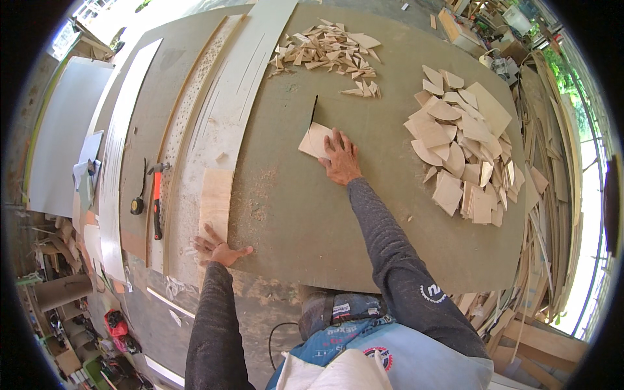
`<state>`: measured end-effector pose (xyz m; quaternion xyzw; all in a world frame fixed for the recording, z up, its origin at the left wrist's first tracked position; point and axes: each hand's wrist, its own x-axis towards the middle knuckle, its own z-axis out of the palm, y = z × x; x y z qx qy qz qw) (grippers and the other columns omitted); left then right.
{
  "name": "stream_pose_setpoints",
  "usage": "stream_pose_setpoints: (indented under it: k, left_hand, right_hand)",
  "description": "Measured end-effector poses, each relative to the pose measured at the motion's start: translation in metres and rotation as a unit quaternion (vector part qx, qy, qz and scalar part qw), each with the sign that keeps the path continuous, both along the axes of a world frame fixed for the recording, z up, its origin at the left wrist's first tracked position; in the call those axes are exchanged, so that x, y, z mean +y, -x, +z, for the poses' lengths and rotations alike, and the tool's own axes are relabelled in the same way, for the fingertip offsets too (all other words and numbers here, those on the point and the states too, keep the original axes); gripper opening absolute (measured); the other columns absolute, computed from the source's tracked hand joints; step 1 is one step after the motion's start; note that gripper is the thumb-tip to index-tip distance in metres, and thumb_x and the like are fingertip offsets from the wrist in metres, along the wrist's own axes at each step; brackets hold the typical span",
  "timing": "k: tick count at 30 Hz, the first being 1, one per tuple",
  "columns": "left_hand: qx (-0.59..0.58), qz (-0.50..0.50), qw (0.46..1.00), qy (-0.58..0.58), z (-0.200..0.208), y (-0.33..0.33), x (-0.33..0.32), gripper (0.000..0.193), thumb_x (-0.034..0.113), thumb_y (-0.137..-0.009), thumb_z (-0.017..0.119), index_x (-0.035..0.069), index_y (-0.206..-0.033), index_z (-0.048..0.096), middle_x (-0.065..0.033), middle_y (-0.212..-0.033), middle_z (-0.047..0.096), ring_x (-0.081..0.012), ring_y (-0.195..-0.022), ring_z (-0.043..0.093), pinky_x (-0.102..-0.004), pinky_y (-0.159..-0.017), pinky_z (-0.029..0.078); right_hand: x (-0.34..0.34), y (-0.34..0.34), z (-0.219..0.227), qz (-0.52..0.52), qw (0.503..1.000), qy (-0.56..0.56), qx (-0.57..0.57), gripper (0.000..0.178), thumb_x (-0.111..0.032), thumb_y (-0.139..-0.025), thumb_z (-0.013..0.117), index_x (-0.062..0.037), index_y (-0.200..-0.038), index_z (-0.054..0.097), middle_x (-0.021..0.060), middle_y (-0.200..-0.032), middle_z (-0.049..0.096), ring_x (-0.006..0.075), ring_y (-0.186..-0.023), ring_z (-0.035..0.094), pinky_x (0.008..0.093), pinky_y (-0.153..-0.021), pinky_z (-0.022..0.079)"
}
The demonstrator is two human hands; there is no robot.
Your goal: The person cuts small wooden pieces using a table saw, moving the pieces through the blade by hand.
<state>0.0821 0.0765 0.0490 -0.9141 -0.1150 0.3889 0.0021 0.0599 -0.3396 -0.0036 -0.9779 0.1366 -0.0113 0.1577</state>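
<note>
My right hand grips a small square plywood piece flat on the tabletop, thumb and fingers at its near right side. A curved line shows on the piece. Its far corner touches or lies right beside a thin dark blade standing up from the table. My left hand is open, fingers spread, resting on the near end of a pale plywood strip. Beyond the blade lies a heap of small pointed wood offcuts. To the right is a larger pile of curved-edge plywood pieces.
A long white board and a wooden rail run along the table's left. An orange-and-black hammer and a tape measure lie beside them. Sawdust covers part of the tabletop. Stacked timber stands past the right edge.
</note>
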Motion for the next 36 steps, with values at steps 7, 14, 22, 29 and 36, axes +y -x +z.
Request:
stream_pose_setpoints:
  k: [7, 14, 22, 29, 36]
  left_hand:
    - [0.002, -0.002, 1.000, -0.006, -0.003, -0.002, 0.001, 0.173, 0.073, -0.048, 0.091, 0.018, -0.151, -0.038, -0.0347, -0.157, -0.032, -0.0512, -0.148, -0.025, -0.0805, -0.109, 0.009]
    - [-0.005, -0.002, 1.000, 0.009, 0.001, 0.000, 0.000, 0.173, 0.074, -0.048, 0.090, 0.016, -0.152, -0.036, -0.0373, -0.156, -0.031, -0.0545, -0.147, -0.025, -0.0795, -0.110, 0.004]
    - [-0.007, 0.001, 1.000, 0.013, -0.003, 0.000, 0.002, 0.174, 0.074, -0.048, 0.090, 0.015, -0.152, -0.036, -0.0383, -0.155, -0.031, -0.0546, -0.147, -0.025, -0.0802, -0.109, 0.003]
    - [-0.001, -0.002, 1.000, 0.005, -0.001, -0.001, 0.002, 0.174, 0.074, -0.047, 0.091, 0.015, -0.152, -0.036, -0.0379, -0.155, -0.031, -0.0541, -0.147, -0.025, -0.0800, -0.109, 0.003]
    - [0.002, 0.001, 1.000, 0.000, -0.001, -0.004, -0.002, 0.174, 0.073, -0.048, 0.091, 0.018, -0.152, -0.037, -0.0364, -0.157, -0.031, -0.0535, -0.147, -0.024, -0.0788, -0.110, 0.004]
  right_hand:
    - [-0.002, -0.007, -0.002, -0.018, 1.000, -0.009, -0.011, 0.068, -0.037, -0.096, 0.062, -0.0061, -0.152, 0.040, 0.0169, -0.165, 0.020, 0.0376, -0.150, 0.017, 0.0601, -0.118, 0.022]
    - [-0.003, -0.002, -0.003, -0.007, 1.000, -0.015, -0.012, 0.067, -0.037, -0.094, 0.065, -0.0072, -0.151, 0.043, 0.0159, -0.165, 0.021, 0.0363, -0.150, 0.018, 0.0575, -0.118, 0.021]
    - [0.000, 0.001, -0.001, -0.010, 1.000, -0.028, -0.004, 0.067, -0.036, -0.095, 0.065, -0.0075, -0.151, 0.043, 0.0151, -0.165, 0.021, 0.0366, -0.150, 0.017, 0.0581, -0.118, 0.020]
    - [0.001, -0.009, 0.006, -0.036, 0.998, -0.043, 0.008, 0.068, -0.037, -0.095, 0.064, -0.0085, -0.152, 0.041, 0.0146, -0.166, 0.020, 0.0363, -0.151, 0.016, 0.0613, -0.117, 0.022]
    - [0.001, 0.002, -0.006, -0.022, 0.999, -0.027, 0.001, 0.069, -0.038, -0.094, 0.065, -0.0088, -0.152, 0.041, 0.0139, -0.166, 0.020, 0.0363, -0.150, 0.018, 0.0630, -0.117, 0.022]
